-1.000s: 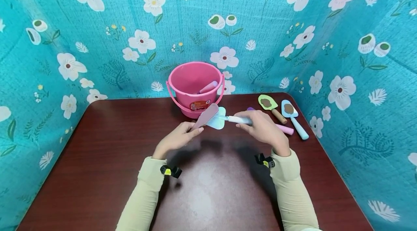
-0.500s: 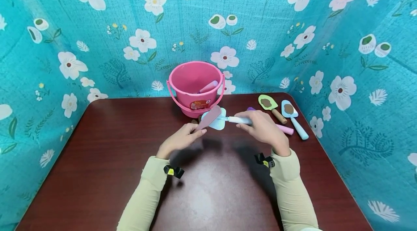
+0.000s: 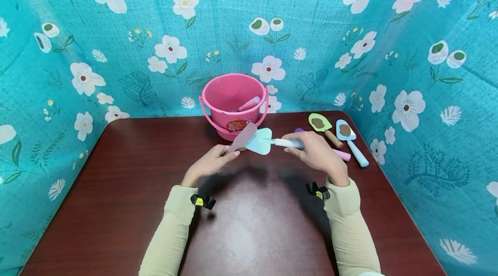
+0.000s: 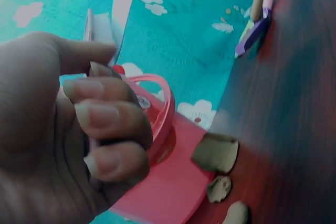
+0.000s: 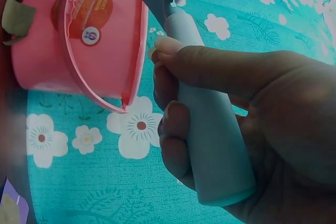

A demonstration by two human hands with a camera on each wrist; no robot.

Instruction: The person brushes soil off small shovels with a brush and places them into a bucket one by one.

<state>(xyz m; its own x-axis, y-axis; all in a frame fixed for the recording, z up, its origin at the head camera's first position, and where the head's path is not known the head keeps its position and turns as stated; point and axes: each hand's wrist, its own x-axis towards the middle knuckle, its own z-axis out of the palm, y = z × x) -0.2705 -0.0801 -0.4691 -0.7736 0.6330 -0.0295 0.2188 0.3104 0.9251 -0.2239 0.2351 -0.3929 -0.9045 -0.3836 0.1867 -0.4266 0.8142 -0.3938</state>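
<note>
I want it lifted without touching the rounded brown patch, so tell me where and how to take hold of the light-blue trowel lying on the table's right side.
Probably midway along the straight light-blue handle, from above and the near side: the light-blue trowel lies with its handle end nearer, blade beyond. The brown patch sits on the blade, clear of the handle.

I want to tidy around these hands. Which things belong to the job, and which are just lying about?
Likely in the job:
mauve flat tool, in the left hand
pale blue trowel, in the right hand

Apparently lying about:
pink bucket, with a pink-handled tool inside
clay-like lumps beside it
green trowel
second blue trowel
purple-and-pink tool
</note>
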